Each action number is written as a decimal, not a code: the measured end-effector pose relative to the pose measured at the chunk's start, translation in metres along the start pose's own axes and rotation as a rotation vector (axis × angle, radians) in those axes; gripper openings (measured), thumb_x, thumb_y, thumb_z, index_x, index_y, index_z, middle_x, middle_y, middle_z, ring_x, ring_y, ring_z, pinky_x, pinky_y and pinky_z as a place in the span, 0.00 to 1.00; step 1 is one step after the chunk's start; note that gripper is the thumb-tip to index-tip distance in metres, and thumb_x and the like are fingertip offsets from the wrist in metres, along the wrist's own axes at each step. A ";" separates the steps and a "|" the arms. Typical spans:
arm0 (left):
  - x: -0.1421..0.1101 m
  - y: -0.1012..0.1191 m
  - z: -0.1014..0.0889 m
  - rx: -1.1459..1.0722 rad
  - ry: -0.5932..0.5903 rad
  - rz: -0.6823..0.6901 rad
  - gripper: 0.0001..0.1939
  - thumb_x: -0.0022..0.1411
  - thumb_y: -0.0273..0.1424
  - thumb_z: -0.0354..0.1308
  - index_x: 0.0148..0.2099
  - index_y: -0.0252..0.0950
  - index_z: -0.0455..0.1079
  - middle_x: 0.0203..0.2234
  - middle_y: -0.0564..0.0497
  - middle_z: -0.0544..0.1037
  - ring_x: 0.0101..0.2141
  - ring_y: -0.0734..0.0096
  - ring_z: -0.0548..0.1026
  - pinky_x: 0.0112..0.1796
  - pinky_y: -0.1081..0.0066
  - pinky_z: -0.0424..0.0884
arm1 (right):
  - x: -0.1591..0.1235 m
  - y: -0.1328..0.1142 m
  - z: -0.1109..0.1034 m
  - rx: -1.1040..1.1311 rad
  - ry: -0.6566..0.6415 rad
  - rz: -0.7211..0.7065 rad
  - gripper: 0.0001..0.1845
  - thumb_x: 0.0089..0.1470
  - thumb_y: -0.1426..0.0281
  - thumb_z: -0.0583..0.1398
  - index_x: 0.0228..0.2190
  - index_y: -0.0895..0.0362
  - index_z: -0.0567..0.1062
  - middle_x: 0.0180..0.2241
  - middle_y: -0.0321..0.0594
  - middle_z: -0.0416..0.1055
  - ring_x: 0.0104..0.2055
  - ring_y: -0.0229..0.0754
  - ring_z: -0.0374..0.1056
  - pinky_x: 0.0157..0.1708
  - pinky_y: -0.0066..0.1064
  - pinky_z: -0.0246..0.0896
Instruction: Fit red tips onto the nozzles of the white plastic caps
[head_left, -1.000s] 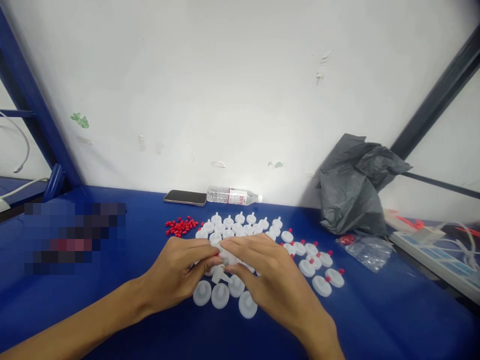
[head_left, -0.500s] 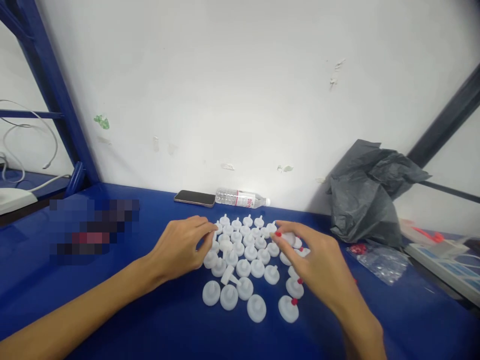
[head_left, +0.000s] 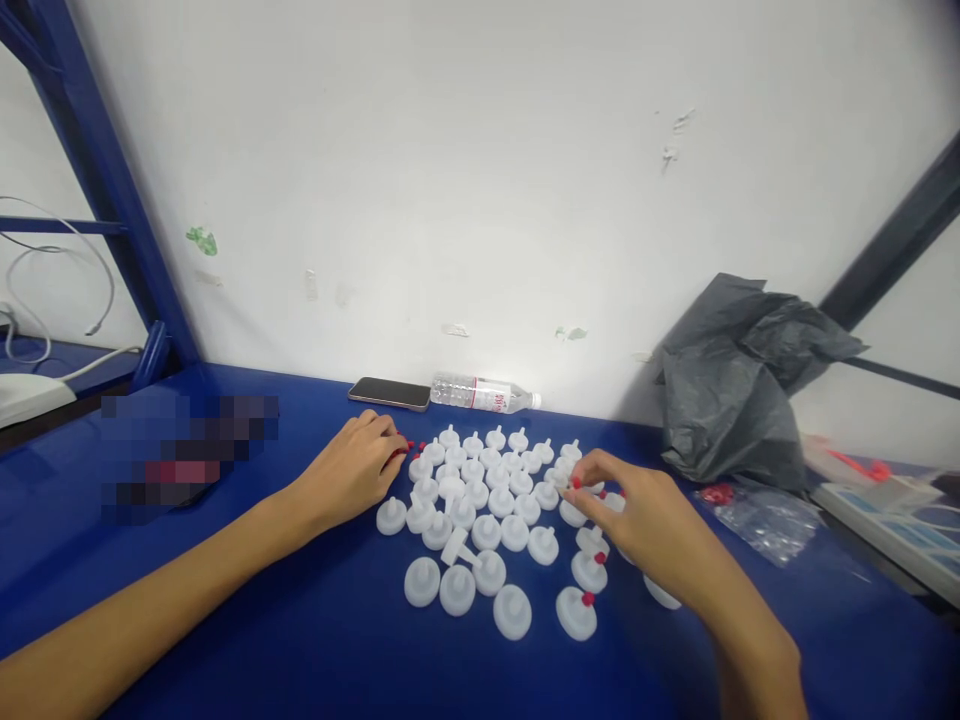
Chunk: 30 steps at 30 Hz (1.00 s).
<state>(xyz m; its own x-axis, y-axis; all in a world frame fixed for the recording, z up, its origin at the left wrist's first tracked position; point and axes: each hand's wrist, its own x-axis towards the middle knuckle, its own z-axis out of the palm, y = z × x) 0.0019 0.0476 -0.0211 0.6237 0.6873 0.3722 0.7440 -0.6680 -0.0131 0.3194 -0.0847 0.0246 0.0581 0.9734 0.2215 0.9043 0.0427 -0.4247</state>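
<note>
Many round white plastic pieces with short upright stems [head_left: 487, 533] lie clustered on the blue table. At the cluster's far left edge, my left hand [head_left: 360, 458] has its fingers curled down over small red caps [head_left: 411, 445], some partly hidden under the fingertips. My right hand [head_left: 637, 505] is at the right side, its thumb and forefinger pinched on a small red cap [head_left: 576, 483] among the white pieces. A few white pieces at the right carry red caps on their stems, such as the white piece [head_left: 576, 615] nearest me. A white T-shaped piece [head_left: 456, 547] lies among the others.
A phone [head_left: 388, 393] and a clear plastic bottle [head_left: 484, 393] lie along the wall. At the right are a dark plastic bag [head_left: 731, 390], a clear bag [head_left: 772, 525] with red bits and a white-and-blue device [head_left: 892, 525]. A blue metal frame [head_left: 124, 180] stands left.
My left hand has moved left off the white pieces to the red caps. My right hand has shifted slightly right and down, uncovering white pieces at the back; another shows below its wrist.
</note>
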 end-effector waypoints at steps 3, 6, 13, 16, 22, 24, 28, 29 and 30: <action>0.001 -0.001 0.000 0.016 -0.022 0.001 0.14 0.67 0.28 0.51 0.46 0.35 0.78 0.39 0.43 0.77 0.42 0.57 0.70 0.44 0.59 0.68 | -0.001 0.001 0.002 -0.048 -0.079 0.002 0.06 0.58 0.62 0.60 0.34 0.49 0.76 0.39 0.36 0.78 0.41 0.48 0.74 0.38 0.35 0.63; 0.001 -0.003 0.001 0.022 -0.032 0.009 0.13 0.66 0.27 0.53 0.44 0.35 0.79 0.37 0.43 0.78 0.42 0.56 0.71 0.42 0.59 0.67 | -0.002 0.000 0.003 -0.074 -0.093 -0.040 0.06 0.57 0.63 0.61 0.33 0.49 0.79 0.36 0.37 0.79 0.40 0.48 0.74 0.40 0.36 0.63; 0.002 -0.005 0.004 -0.021 0.007 0.050 0.11 0.65 0.26 0.54 0.39 0.37 0.79 0.33 0.44 0.79 0.39 0.57 0.72 0.38 0.62 0.65 | 0.000 0.000 0.005 -0.057 -0.058 -0.146 0.06 0.57 0.65 0.62 0.34 0.48 0.81 0.31 0.36 0.79 0.37 0.48 0.74 0.38 0.37 0.67; 0.002 -0.005 0.002 -0.022 0.013 0.040 0.09 0.64 0.28 0.56 0.40 0.37 0.79 0.33 0.44 0.79 0.39 0.57 0.72 0.39 0.63 0.65 | -0.001 0.002 0.005 -0.036 -0.050 -0.152 0.07 0.57 0.64 0.62 0.35 0.48 0.81 0.35 0.36 0.80 0.40 0.49 0.75 0.42 0.39 0.68; 0.002 -0.004 -0.002 -0.003 -0.041 0.038 0.12 0.66 0.24 0.54 0.41 0.38 0.79 0.35 0.45 0.80 0.39 0.57 0.72 0.39 0.63 0.65 | -0.005 0.001 0.002 0.035 -0.044 -0.181 0.11 0.59 0.57 0.62 0.40 0.46 0.81 0.45 0.38 0.78 0.48 0.50 0.74 0.49 0.43 0.68; 0.002 -0.003 -0.002 -0.014 -0.035 0.035 0.12 0.67 0.25 0.53 0.42 0.37 0.78 0.36 0.45 0.80 0.39 0.57 0.73 0.39 0.62 0.66 | -0.005 0.000 0.002 0.056 -0.094 -0.204 0.11 0.58 0.57 0.62 0.40 0.45 0.82 0.44 0.36 0.79 0.48 0.49 0.74 0.50 0.42 0.68; 0.003 -0.001 0.000 -0.096 0.033 0.024 0.15 0.71 0.27 0.48 0.46 0.35 0.77 0.39 0.44 0.78 0.42 0.59 0.73 0.44 0.62 0.68 | -0.003 0.002 0.005 0.004 -0.113 -0.183 0.14 0.62 0.57 0.59 0.37 0.47 0.83 0.41 0.37 0.81 0.47 0.51 0.74 0.49 0.43 0.68; 0.003 0.000 0.000 -0.121 0.043 0.012 0.15 0.72 0.28 0.47 0.47 0.35 0.76 0.40 0.44 0.77 0.43 0.60 0.73 0.45 0.62 0.69 | -0.003 0.002 0.006 -0.008 -0.104 -0.182 0.15 0.63 0.57 0.58 0.36 0.48 0.83 0.40 0.38 0.81 0.47 0.52 0.74 0.49 0.43 0.68; 0.003 0.001 0.000 -0.143 0.049 -0.002 0.16 0.72 0.29 0.46 0.46 0.35 0.76 0.40 0.44 0.77 0.43 0.60 0.73 0.45 0.62 0.69 | -0.003 0.001 0.005 -0.010 -0.098 -0.186 0.16 0.63 0.57 0.57 0.35 0.49 0.83 0.39 0.39 0.81 0.46 0.52 0.75 0.48 0.43 0.68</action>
<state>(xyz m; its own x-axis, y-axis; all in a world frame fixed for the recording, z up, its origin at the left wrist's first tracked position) 0.0040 0.0491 -0.0198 0.6073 0.6765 0.4166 0.7013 -0.7029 0.1190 0.3183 -0.0860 0.0187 -0.1510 0.9664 0.2081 0.9000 0.2215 -0.3754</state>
